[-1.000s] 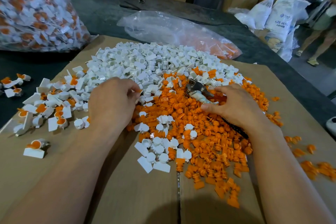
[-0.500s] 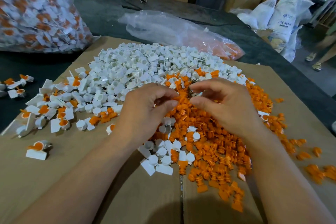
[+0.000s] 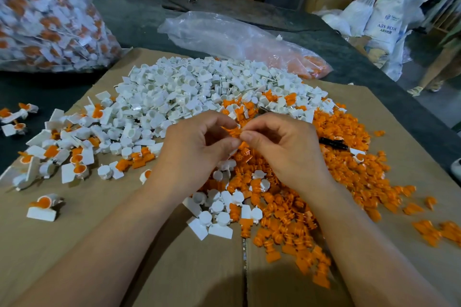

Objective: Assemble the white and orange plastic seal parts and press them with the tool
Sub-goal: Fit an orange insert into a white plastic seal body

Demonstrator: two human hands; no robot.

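My left hand point(image 3: 197, 149) and my right hand point(image 3: 284, 149) meet above the middle of the pile. Between their fingertips they pinch a small orange seal part point(image 3: 230, 130). A bit of white shows under my left thumb; I cannot tell what it is. A heap of white seal parts point(image 3: 189, 92) lies behind my hands on the cardboard sheet point(image 3: 74, 244). Orange seal parts point(image 3: 299, 214) spread below and to the right. The pressing tool lies on the orange pile behind my right hand, its black handle point(image 3: 333, 143) sticking out to the right.
Assembled white-and-orange seals point(image 3: 59, 154) lie scattered at the left. A big clear bag of finished seals point(image 3: 47, 12) stands at the back left. A flatter plastic bag point(image 3: 239, 40) with orange parts lies behind the pile. Boxes and white sacks point(image 3: 389, 20) stand beyond the dark table.
My right hand has let go of the tool, which now lies on the orange pile. Both hands came together at the centre and now pinch an orange part between them.
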